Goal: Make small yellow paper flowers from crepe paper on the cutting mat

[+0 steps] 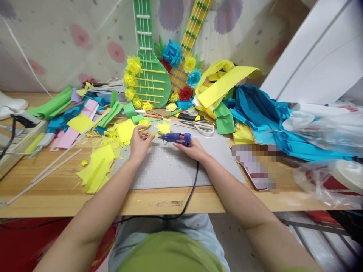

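Observation:
My right hand [194,148] is wrapped round a blue hot glue gun [177,138], its nozzle pointing left and a black cord running down from the grip. Just left of the nozzle, my left hand [141,141] pinches a small piece of yellow paper [153,135]. Whether the nozzle touches that paper I cannot tell. Right behind them sits a yellow paper flower [163,127]. Both hands are over a grey cutting mat [170,170]. Cut yellow paper sheets [98,170] lie by my left forearm.
A green paper guitar-shaped craft [154,83] and a yellow one [195,26] lean at the back. White-handled scissors [205,127] and a cutter knife [190,117] lie behind the mat. Blue paper [255,105] and a phone [252,166] are at right, a power strip [22,147] at left.

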